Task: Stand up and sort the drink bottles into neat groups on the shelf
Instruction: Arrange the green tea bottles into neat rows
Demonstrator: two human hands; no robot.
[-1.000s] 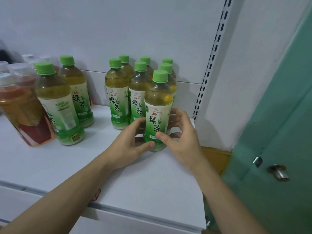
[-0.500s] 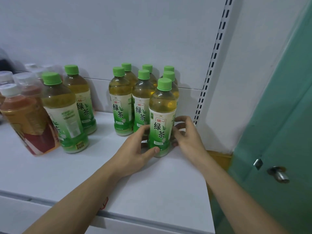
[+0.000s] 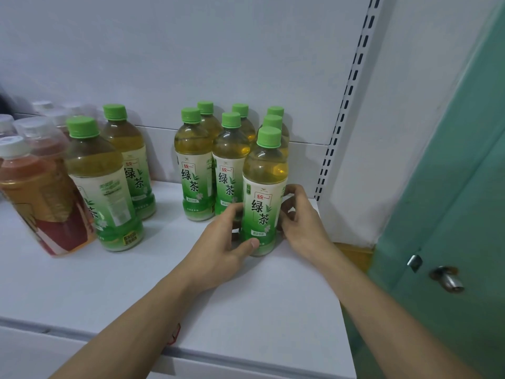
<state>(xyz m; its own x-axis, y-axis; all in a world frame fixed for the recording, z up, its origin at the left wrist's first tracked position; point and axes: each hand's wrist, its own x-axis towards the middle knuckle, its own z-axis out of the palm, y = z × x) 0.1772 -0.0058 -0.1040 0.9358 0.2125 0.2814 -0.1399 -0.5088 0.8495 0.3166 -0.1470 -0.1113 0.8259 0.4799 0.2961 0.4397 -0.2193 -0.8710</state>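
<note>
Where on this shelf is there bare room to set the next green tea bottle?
Bare shelf runs along the front edge, around both forearms. A narrower gap lies between the two stray green tea bottles and the right-hand cluster. Crowded: the far left, with red drink bottles, and the right rear corner.

front green tea bottle (image 3: 263, 198) pushed back against cluster | right hand (image 3: 302, 225) thumb shifted behind
</note>
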